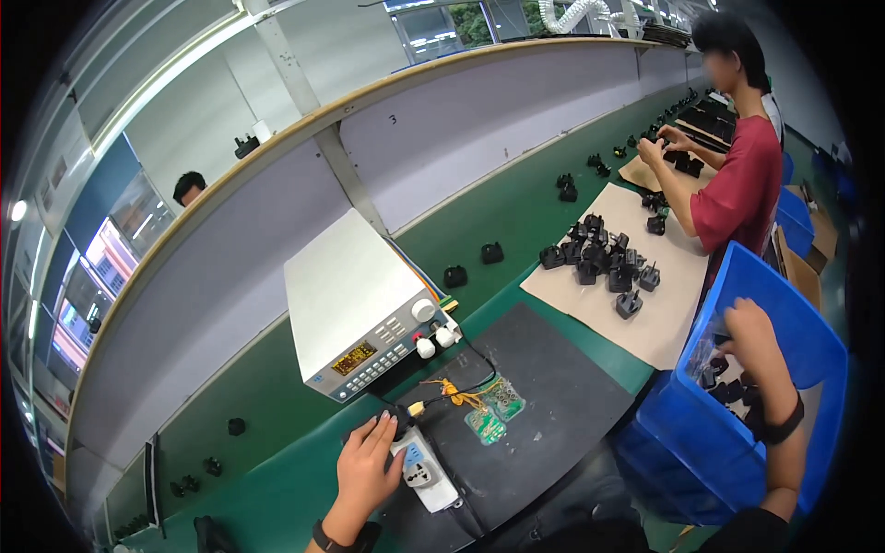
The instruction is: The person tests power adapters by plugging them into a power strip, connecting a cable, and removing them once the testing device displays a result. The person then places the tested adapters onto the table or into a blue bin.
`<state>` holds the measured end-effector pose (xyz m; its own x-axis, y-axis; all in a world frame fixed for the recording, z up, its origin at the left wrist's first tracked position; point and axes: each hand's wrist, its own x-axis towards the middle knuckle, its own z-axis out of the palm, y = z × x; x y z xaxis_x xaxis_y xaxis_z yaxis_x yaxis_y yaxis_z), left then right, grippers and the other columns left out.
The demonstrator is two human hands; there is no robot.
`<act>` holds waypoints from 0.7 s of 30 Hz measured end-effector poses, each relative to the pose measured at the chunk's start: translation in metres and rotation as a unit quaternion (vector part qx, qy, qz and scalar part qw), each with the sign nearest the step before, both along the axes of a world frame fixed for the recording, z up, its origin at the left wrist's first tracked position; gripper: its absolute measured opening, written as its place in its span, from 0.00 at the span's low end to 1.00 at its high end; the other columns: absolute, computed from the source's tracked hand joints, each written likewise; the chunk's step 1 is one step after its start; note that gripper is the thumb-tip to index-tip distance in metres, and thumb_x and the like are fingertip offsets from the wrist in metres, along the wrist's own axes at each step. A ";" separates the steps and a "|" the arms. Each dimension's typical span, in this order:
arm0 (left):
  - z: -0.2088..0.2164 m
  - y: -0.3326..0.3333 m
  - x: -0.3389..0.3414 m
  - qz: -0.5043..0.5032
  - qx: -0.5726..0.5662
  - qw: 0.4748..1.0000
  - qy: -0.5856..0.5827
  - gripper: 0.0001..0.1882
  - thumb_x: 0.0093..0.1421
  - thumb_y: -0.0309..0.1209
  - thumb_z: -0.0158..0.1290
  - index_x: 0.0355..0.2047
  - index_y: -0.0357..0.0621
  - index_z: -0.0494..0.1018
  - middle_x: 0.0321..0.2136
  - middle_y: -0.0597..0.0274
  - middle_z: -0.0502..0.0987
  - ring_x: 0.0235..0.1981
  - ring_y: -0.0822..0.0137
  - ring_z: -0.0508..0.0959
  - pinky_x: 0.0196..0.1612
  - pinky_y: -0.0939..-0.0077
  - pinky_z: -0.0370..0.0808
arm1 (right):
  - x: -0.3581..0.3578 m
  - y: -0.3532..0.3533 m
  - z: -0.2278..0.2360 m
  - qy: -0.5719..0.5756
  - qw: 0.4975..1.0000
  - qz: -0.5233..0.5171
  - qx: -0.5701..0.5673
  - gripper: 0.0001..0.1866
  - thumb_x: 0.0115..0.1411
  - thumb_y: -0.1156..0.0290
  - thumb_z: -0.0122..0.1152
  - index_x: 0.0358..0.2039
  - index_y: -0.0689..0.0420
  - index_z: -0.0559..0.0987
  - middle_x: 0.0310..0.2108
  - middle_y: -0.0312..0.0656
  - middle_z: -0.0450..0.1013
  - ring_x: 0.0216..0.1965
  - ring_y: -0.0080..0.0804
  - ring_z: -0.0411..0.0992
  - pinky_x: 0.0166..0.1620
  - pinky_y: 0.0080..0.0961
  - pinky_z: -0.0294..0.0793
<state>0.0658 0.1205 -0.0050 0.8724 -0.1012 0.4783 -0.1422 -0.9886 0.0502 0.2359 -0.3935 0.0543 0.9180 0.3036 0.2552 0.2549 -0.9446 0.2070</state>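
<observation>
My left hand (366, 458) lies with its fingers stretched over a black plug adapter (403, 419) at the far end of a white power strip (427, 475). Its thumb rests along the strip's side. A yellow connector on a black cable sits right beside the fingertips. Off to the right, my right hand (751, 330) reaches down inside a blue plastic bin (645, 447), over clear plastic and black adapters (728, 392). Its fingers are bent and partly hidden, so their hold cannot be made out. Two green circuit boards (486, 426) with yellow wires lie on the black mat (553, 387).
A grey-white bench instrument (355, 300) with a lit display stands behind the mat. Black plug adapters (604, 253) are heaped on a cardboard sheet (659, 318). More adapters sit along the green bench. A co-worker in a red shirt (747, 175) works at the far right.
</observation>
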 end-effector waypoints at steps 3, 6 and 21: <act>0.004 -0.005 -0.001 0.003 0.023 1.000 0.017 0.28 0.43 0.27 0.63 0.48 0.37 0.73 0.48 0.52 0.75 0.47 0.53 0.75 0.49 0.67 0.73 | 0.057 -0.104 -0.106 0.281 0.953 -0.110 -0.013 0.19 0.37 0.67 0.73 0.30 0.61 0.79 0.28 0.51 0.73 0.33 0.47 0.73 0.37 0.38 0.73; 0.004 0.000 0.000 0.007 0.023 1.000 0.021 0.29 0.42 0.28 0.64 0.48 0.37 0.73 0.48 0.51 0.75 0.47 0.53 0.75 0.49 0.66 0.73 | 0.048 -0.122 -0.192 0.353 0.927 -0.129 -0.002 0.17 0.41 0.69 0.71 0.32 0.63 0.78 0.32 0.54 0.74 0.36 0.50 0.74 0.39 0.40 0.74; 0.007 -0.003 -0.005 0.013 -0.032 0.999 0.041 0.32 0.42 0.25 0.60 0.51 0.37 0.69 0.52 0.50 0.72 0.50 0.49 0.72 0.50 0.64 0.72 | 0.145 0.261 -0.012 0.090 0.916 0.381 0.090 0.29 0.47 0.74 0.60 0.52 0.61 0.68 0.44 0.48 0.71 0.46 0.43 0.70 0.47 0.36 0.73</act>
<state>0.0606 0.1175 0.0015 0.9107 -0.0497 0.4100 -0.1094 -0.9863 0.1235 0.3808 -0.1323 0.0420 0.4895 0.8412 0.2297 0.8687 -0.4934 -0.0444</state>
